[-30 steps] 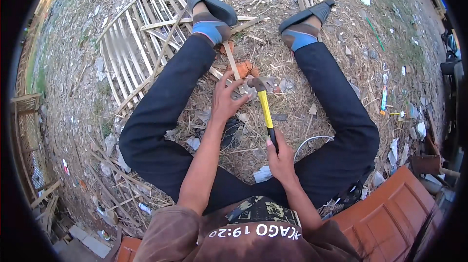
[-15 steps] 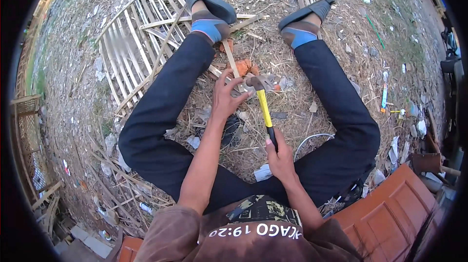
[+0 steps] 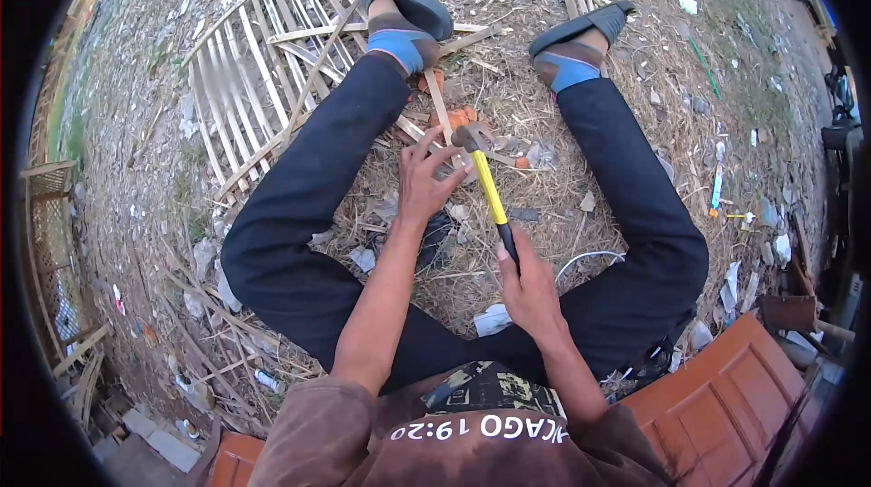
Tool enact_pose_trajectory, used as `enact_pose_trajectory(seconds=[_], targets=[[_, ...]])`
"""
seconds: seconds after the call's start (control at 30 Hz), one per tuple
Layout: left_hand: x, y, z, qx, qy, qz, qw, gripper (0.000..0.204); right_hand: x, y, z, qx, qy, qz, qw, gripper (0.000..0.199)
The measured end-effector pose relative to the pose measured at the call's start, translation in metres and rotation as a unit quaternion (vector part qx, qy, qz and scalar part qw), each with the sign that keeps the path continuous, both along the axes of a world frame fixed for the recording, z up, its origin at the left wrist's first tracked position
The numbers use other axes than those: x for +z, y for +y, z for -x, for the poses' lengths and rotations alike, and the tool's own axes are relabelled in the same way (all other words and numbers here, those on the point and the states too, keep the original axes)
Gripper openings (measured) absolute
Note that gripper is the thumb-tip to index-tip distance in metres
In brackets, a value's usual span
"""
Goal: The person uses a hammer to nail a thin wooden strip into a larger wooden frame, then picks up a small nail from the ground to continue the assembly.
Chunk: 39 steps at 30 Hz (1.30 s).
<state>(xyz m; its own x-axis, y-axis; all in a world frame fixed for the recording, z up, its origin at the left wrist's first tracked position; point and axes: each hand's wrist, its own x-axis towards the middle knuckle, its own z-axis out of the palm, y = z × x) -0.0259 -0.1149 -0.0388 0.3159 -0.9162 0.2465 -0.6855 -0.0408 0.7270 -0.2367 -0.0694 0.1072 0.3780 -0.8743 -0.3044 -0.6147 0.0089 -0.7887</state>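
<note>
A claw hammer (image 3: 485,180) with a yellow handle lies angled over a wooden strip (image 3: 439,108) on straw-littered ground between the person's legs. The right hand (image 3: 529,280) closes its grip around the hammer's black handle end; the left hand (image 3: 426,180), fingers spread, steadies the strip beside the hammer head.

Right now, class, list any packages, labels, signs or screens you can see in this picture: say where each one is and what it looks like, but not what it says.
Printed shirt: bottom centre, on the person's chest; brown cloth with a line of white characters, upside down in this view.
Wrapper scrap: on the straw right of the right leg; a narrow strip, blue and white.
White scraps: on the ground near the right hand; crumpled, too small to tell their kind.
No signs or screens in view.
</note>
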Motion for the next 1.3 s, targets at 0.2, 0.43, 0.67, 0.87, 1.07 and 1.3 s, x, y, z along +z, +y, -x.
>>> enact_pose_trajectory(seconds=[0.2,0.43,0.67,0.87,1.07,1.3], targets=[[-0.002,0.000,-0.001,0.004,0.018,-0.002,1.000,0.035,0.020,-0.002,-0.006,-0.010,-0.035,0.042,0.998,0.039],[0.007,0.000,-0.001,-0.011,0.039,-0.060,0.997,0.044,-0.023,0.011,0.005,-0.015,0.013,-0.013,1.000,0.039],[0.001,-0.003,-0.007,-0.012,0.028,-0.097,0.995,0.050,-0.015,0.004,0.001,-0.025,-0.012,-0.022,0.999,0.039],[-0.003,-0.003,-0.007,-0.005,0.018,-0.096,0.995,0.051,-0.022,0.004,0.000,0.011,0.027,0.017,0.999,0.039],[0.001,-0.001,-0.005,0.000,0.030,-0.092,0.995,0.051,0.026,0.003,-0.007,-0.014,-0.053,0.086,0.995,0.041],[0.005,-0.002,-0.004,-0.010,0.010,-0.090,0.996,0.060,-0.016,0.010,-0.002,-0.006,0.043,0.010,0.999,0.039]])
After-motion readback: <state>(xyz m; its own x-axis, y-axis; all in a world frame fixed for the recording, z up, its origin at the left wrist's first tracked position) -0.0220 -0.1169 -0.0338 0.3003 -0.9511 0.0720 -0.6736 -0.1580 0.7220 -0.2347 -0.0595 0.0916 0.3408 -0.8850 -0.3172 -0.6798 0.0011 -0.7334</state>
